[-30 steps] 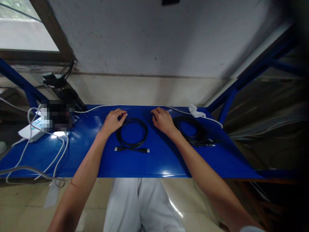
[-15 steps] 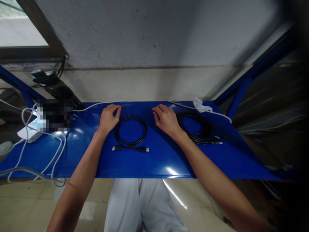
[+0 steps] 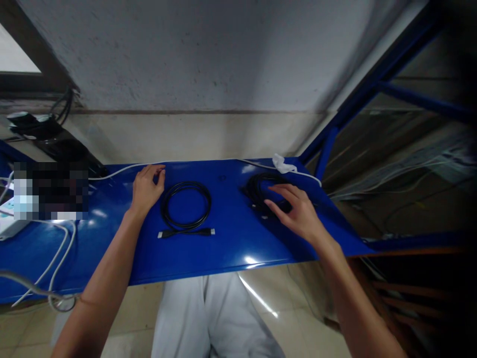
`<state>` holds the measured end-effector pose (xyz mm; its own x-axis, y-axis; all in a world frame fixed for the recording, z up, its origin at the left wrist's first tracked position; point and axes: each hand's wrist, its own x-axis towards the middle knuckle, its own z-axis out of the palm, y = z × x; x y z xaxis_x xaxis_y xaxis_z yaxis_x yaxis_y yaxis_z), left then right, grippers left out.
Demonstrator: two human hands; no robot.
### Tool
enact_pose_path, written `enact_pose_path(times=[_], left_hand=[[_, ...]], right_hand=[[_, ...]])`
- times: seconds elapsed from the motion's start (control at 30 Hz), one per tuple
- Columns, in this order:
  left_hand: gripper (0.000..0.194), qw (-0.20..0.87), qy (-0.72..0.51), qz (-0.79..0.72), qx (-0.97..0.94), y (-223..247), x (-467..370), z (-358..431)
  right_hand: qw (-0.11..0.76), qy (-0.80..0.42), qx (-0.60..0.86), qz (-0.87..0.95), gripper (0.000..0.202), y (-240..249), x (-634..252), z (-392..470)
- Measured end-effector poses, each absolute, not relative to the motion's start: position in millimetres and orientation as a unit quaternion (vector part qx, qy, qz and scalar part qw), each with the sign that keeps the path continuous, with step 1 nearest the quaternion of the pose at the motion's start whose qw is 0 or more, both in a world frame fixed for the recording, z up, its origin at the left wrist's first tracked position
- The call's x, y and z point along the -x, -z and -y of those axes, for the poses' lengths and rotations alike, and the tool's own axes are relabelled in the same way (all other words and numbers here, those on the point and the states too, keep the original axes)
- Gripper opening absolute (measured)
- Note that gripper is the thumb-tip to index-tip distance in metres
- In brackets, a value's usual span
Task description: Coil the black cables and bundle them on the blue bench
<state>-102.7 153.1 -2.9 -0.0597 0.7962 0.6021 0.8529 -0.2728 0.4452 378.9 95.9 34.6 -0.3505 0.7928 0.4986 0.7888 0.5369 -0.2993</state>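
On the worktop (image 3: 231, 251), a cable coil (image 3: 186, 227) lies left of a cable bundle (image 3: 255, 188), its plugs (image 3: 207, 231) towards the front edge. The left hand (image 3: 147, 186) is just left of the coil; the right hand (image 3: 296, 209) is over the bundle. Behind the bundle, a scrap (image 3: 282, 164) lies on a cord (image 3: 255, 164). A power strip (image 3: 13, 226) sits far left, and a wall (image 3: 204, 134) stands behind.

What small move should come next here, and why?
Probably close the right hand on the black cable bundle: its thumb and fingers are parted over it, with no clear grip, while the left hand is beside the single coiled cable.
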Motion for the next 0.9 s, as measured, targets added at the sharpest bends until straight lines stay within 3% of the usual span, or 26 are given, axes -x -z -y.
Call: enact_pose_path(times=[0.07, 0.13, 0.23, 0.43, 0.7, 0.9], left_hand=[[0.029, 0.035, 0.413, 0.598, 0.686, 2.4, 100.8, -152.8], [0.028, 0.032, 0.420, 0.595, 0.685, 2.6, 99.5, -152.6], [0.028, 0.020, 0.430, 0.593, 0.680, 3.9, 98.8, -152.6], [0.030, 0.013, 0.443, 0.595, 0.670, 5.3, 99.1, -152.0], [0.032, 0.001, 0.444, 0.601, 0.664, 5.3, 98.6, -152.0], [0.031, 0.001, 0.452, 0.596, 0.663, 3.4, 98.0, -152.2]], right_hand=[[0.248, -0.011, 0.469, 0.848, 0.049, -26.8, -415.6, -87.2], [0.220, -0.028, 0.448, 0.866, 0.041, -20.7, -440.0, -82.0], [0.234, -0.029, 0.433, 0.870, 0.027, -17.3, -451.3, -79.3], [0.215, -0.042, 0.435, 0.874, 0.026, -23.1, -432.9, -83.3], [0.277, -0.016, 0.431, 0.859, 0.027, -32.1, -443.9, -91.6], [0.342, 0.068, 0.403, 0.846, 0.025, -70.8, -435.5, -93.6]])
